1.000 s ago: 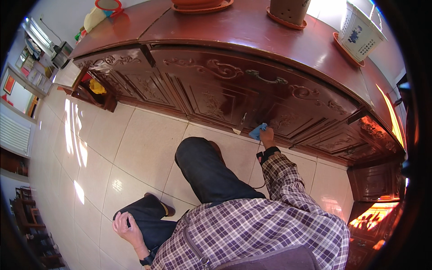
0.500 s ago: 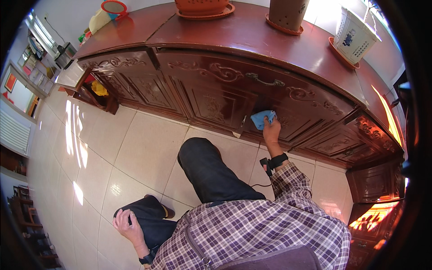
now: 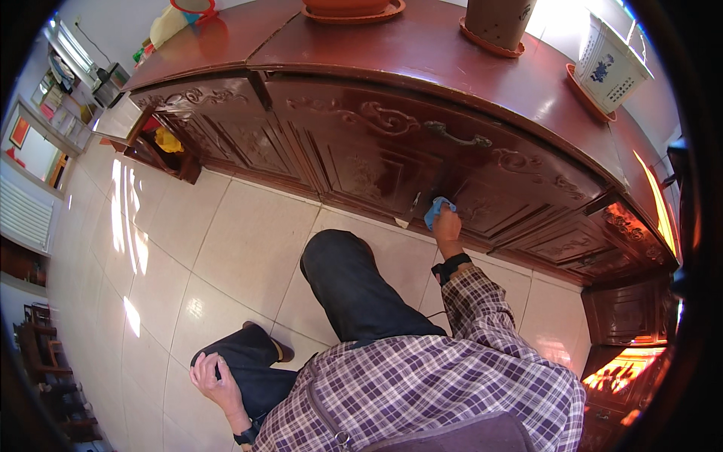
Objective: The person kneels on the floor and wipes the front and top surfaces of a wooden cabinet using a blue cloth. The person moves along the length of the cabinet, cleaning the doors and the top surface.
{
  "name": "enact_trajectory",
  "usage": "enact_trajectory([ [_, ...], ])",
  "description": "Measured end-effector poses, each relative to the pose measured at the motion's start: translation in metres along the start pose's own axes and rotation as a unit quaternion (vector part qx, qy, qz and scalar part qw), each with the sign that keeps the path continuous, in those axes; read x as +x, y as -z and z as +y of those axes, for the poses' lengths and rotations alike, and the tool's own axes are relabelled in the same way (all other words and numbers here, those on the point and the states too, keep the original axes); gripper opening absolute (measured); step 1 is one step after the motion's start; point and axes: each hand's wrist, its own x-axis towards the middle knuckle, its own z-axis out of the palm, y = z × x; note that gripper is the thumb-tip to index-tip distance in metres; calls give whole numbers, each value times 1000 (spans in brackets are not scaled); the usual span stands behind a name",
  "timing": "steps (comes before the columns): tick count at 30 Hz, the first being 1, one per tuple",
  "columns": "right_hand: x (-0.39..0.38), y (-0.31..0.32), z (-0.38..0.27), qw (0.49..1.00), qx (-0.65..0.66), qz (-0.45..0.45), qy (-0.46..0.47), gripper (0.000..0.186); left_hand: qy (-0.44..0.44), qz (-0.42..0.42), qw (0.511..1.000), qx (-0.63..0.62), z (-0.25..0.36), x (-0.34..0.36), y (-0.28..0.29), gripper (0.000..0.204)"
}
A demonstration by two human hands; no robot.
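My right hand (image 3: 449, 228) is closed round a bunched light-blue cloth (image 3: 435, 212) and holds it against the lower front of a dark red carved wooden cabinet (image 3: 358, 172). The cloth sits just right of a small metal door pull (image 3: 416, 201). A longer curved drawer handle (image 3: 457, 136) is higher up. Resting on my bent left knee (image 3: 260, 377), my left hand (image 3: 218, 383) holds nothing, its fingers loosely curved and apart. My right knee (image 3: 339, 260) points toward the cabinet.
On the cabinet top stand an orange pot (image 3: 354, 9), a brown pot (image 3: 497, 22) and a white patterned planter (image 3: 611, 68), each on a saucer. A low wooden stand (image 3: 181, 167) with a yellow bag (image 3: 167, 141) is at the left. Pale floor tiles (image 3: 241, 237) lie below.
My right hand has moved slightly left and down with the blue cloth, and less of the cloth shows. The view has shifted a little. My left hand stays on the knee.
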Motion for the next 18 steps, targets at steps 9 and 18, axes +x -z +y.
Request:
enact_trajectory([
  [9, -4, -62, 24, 990, -29, -116, -77, 22, 13, -13, 1000, 15, -1, 0, 2, 6],
  [18, 5, -71, 34, 978, 7, -168, -126, 28, 6, -5, 1000, 13, 2, 1, 2, 7],
])
